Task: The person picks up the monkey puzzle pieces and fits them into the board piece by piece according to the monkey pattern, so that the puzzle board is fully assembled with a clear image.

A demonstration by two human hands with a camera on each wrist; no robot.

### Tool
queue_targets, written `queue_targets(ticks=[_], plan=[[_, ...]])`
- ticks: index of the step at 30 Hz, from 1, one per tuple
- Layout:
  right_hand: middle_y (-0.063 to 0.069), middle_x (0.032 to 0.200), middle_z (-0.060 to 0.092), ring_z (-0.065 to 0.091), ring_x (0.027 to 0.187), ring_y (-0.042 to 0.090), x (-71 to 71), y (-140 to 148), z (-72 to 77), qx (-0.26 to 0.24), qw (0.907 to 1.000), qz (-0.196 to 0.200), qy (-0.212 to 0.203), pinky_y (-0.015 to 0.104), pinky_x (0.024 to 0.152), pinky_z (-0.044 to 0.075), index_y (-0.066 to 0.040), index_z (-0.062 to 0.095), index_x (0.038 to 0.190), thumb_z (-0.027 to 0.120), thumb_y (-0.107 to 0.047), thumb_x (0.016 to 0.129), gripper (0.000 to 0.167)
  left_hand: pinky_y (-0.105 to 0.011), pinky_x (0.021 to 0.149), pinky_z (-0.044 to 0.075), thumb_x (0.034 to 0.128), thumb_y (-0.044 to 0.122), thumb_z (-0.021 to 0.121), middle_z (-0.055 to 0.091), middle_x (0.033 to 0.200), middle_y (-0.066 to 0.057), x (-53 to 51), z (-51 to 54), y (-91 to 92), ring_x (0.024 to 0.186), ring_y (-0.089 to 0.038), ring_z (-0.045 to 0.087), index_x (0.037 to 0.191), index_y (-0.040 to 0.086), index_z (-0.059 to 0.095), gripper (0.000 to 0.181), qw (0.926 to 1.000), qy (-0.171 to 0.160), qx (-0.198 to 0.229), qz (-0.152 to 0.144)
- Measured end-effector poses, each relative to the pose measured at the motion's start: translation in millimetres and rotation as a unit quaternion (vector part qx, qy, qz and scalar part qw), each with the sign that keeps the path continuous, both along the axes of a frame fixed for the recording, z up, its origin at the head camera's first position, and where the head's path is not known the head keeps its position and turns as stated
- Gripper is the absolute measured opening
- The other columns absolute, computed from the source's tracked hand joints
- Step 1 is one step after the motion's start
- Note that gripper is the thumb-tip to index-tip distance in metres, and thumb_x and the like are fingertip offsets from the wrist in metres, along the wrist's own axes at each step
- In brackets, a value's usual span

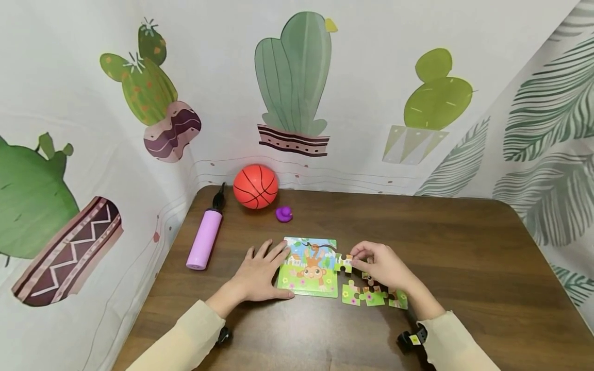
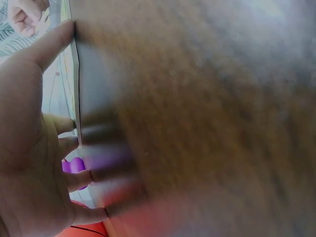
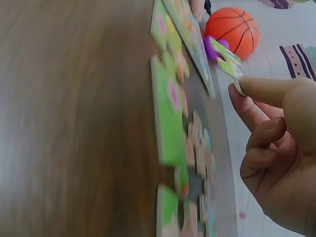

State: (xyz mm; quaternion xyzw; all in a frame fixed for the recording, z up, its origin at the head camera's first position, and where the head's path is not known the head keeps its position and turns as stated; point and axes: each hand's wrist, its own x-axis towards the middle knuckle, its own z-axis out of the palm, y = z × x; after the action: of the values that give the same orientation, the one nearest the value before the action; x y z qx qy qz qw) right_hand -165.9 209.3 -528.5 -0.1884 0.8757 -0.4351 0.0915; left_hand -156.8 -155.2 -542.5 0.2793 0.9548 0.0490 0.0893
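A square puzzle board (image 1: 308, 273) with a cartoon monkey picture lies flat on the table. My left hand (image 1: 262, 273) rests at its left side with fingers spread, the fingertips at the upper left edge and the thumb by the lower edge. Between thumb and forefinger, my right hand (image 1: 382, 265) pinches a puzzle piece (image 1: 344, 263), raised off the table in the right wrist view. Below that hand, several loose puzzle pieces (image 1: 375, 296) lie to the right of the board, some partly hidden by the hand and wrist.
Behind the left hand stand a red basketball (image 1: 256, 186) and a small purple rubber duck (image 1: 284, 214). A pink hand pump (image 1: 205, 239) with a black nozzle lies at the table's left. A cactus-printed cloth (image 1: 362, 103) hangs along the back edge of the brown table (image 1: 464, 247).
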Motion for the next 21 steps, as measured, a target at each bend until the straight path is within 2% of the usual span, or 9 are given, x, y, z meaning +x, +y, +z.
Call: queue_targets(ticks=[3,6,14,17,21], plan=[[-0.008,0.091,0.072,0.046,0.055,0.013,-0.8,-12,2.4,-0.011,0.9998,-0.009,-0.012,0.028,0.054,0.043,-0.016,0.072,0.108,0.077,-0.020,0.097,0.013,-0.072,0.113,0.022,0.0787,0.092,0.052,0.013,0.174,0.003,-0.1,-1.6,-1.0,0.156,-0.036,0.017,0.168,0.021,0.023,0.118,1.0000,0.002,-0.001,0.001],[-0.008,0.091,0.072,0.049,0.057,0.013,-1.6,-28,2.7,-0.018,0.9995,-0.005,-0.023,0.029,0.056,0.044,-0.015,0.072,0.109,0.076,-0.020,0.097,0.014,-0.072,0.113,0.022,0.0786,0.093,0.051,0.013,0.174,0.003,-0.2,-2.5,-1.5,0.156,-0.036,0.017,0.168,0.021,0.023,0.118,1.0000,0.003,-0.002,0.000],[-0.010,0.091,0.072,0.066,0.080,0.011,-6.3,-77,-4.1,-0.017,0.9994,0.012,-0.026,0.036,0.074,0.050,-0.014,0.073,0.110,0.074,-0.021,0.098,0.014,-0.072,0.113,0.022,0.0787,0.093,0.051,0.013,0.174,0.003,-0.1,-2.3,-1.0,0.156,-0.036,0.017,0.168,0.022,0.022,0.117,1.0000,0.000,-0.004,0.000],[-0.011,0.089,0.071,0.065,0.079,0.009,-8.9,-94,-6.6,-0.003,0.9996,0.009,-0.026,0.035,0.073,0.051,-0.015,0.074,0.107,0.075,-0.021,0.097,0.012,-0.072,0.113,0.023,0.0789,0.092,0.051,0.013,0.174,0.003,0.0,-2.0,-0.8,0.156,-0.036,0.017,0.168,0.021,0.023,0.117,1.0000,-0.001,-0.001,0.001],[-0.011,0.086,0.069,0.062,0.067,0.008,-11.1,-112,-9.4,0.019,0.9996,0.007,-0.019,0.032,0.066,0.051,-0.015,0.072,0.105,0.075,-0.019,0.096,0.010,-0.072,0.113,0.023,0.0792,0.092,0.052,0.014,0.174,0.003,0.1,-1.5,-0.8,0.156,-0.037,0.017,0.168,0.021,0.023,0.117,1.0000,0.001,-0.001,0.000]])
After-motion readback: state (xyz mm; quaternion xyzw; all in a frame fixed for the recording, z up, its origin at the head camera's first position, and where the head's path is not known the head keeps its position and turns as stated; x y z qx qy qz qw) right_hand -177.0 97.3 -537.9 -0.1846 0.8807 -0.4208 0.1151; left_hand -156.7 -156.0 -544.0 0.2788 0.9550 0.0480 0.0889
